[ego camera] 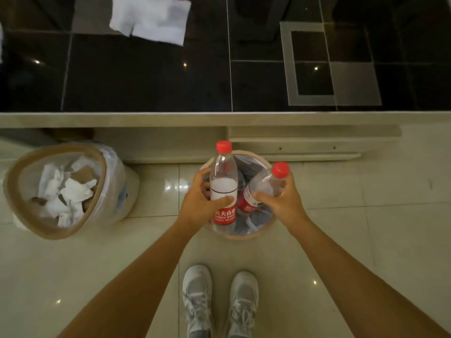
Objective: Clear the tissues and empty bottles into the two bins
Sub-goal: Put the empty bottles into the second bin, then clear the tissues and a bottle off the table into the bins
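Both hands hold clear bottles with red caps and red labels over the middle bin (253,234). My left hand (199,203) grips one bottle (223,181) upright around its middle. My right hand (284,200) grips a second bottle (263,185), tilted with its cap up and to the right. The left bin (22,211) stands on the floor with a clear liner and several crumpled tissues (66,193) inside. White tissues (152,19) lie flat on the black counter at the top.
A black tiled counter (146,76) with a pale front edge runs across the upper half. A grey square frame (310,64) lies on it at the right. Glossy pale floor tiles surround the bins. My two white shoes (219,301) stand below the middle bin.
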`<action>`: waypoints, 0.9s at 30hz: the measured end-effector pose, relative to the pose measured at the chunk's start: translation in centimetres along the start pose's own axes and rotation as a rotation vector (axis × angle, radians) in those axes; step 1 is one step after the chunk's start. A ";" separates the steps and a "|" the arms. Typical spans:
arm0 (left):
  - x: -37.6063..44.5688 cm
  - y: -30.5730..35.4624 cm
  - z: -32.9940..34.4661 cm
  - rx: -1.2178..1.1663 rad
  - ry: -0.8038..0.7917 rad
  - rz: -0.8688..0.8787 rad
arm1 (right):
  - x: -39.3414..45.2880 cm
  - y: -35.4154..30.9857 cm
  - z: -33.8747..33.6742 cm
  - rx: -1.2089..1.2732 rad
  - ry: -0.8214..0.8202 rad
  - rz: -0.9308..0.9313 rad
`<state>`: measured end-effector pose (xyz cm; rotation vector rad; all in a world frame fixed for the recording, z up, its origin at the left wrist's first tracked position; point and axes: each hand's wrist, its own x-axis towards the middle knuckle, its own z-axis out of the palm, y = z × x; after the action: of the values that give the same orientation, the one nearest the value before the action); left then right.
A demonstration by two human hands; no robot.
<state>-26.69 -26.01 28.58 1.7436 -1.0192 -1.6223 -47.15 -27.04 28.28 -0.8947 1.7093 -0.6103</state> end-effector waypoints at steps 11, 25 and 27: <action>1.4 -2.7 3.6 -0.095 0.090 -0.043 | 1.1 2.3 1.3 0.007 -0.008 0.070; -1.5 12.9 -3.1 0.166 0.103 0.223 | -1.6 -15.9 0.1 0.021 -0.199 -0.220; -1.4 15.2 -4.7 0.162 0.127 0.247 | -1.3 -18.4 0.4 0.015 -0.205 -0.258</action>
<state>-24.52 -33.97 42.27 1.7210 -1.2778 -1.2917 -41.70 -36.80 42.97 -1.1376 1.4162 -0.6757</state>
